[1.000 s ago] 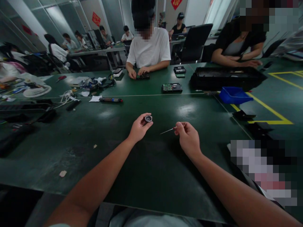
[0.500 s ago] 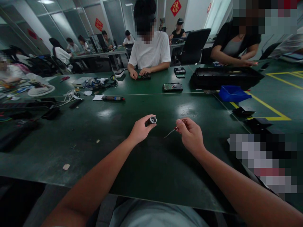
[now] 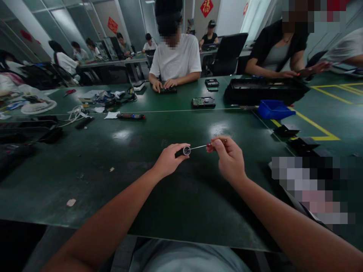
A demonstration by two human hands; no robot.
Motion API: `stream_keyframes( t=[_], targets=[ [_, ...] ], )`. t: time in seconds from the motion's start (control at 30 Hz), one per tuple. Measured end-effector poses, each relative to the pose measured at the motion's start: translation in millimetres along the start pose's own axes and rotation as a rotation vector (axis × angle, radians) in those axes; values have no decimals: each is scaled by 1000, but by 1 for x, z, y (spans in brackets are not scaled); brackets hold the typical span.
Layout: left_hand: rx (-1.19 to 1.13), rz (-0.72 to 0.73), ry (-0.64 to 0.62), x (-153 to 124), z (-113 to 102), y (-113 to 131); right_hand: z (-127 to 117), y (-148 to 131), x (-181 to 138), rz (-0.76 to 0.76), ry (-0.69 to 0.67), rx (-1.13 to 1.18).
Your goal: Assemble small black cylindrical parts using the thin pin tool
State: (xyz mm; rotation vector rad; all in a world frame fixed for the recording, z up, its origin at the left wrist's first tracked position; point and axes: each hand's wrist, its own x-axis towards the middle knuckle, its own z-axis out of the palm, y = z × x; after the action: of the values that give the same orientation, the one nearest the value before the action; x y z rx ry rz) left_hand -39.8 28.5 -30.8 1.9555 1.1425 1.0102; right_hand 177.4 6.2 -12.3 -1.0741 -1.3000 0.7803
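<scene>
Over the green table [image 3: 119, 177], my left hand [image 3: 167, 161] pinches a small round metal part [image 3: 185, 150] with a dark body and a silver rim, its open end turned to the right. My right hand [image 3: 228, 158] is closed on a thin screwdriver [image 3: 202, 146] with a reddish handle. The slim shaft points left, and its tip touches the rim of the round part. Both hands hover a little above the table top, close together.
A circuit board [image 3: 203, 101], a blue bin [image 3: 272, 109] and a long black tray [image 3: 263, 90] lie farther back. A dark tool [image 3: 130, 116], cables and papers sit at the left. A person in a white shirt [image 3: 176, 56] works opposite; another sits at the right.
My right hand has swung the screwdriver up and left until its tip meets the round part. My left hand has turned the part's open end toward the right.
</scene>
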Motion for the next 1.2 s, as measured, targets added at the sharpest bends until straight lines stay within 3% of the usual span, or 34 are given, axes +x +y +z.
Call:
stream_keyframes(
  t=[0.43,0.63,1.2],
  targets=[
    [31,30,3,0,-1,-1,1,2,-1,-4,9,-88],
    [42,40,13,0,-2,0,2,1,0,7,-52,-45],
    [183,69,-9,0,-1,-3,3,3,-1,-25,-18,-96]
  ],
)
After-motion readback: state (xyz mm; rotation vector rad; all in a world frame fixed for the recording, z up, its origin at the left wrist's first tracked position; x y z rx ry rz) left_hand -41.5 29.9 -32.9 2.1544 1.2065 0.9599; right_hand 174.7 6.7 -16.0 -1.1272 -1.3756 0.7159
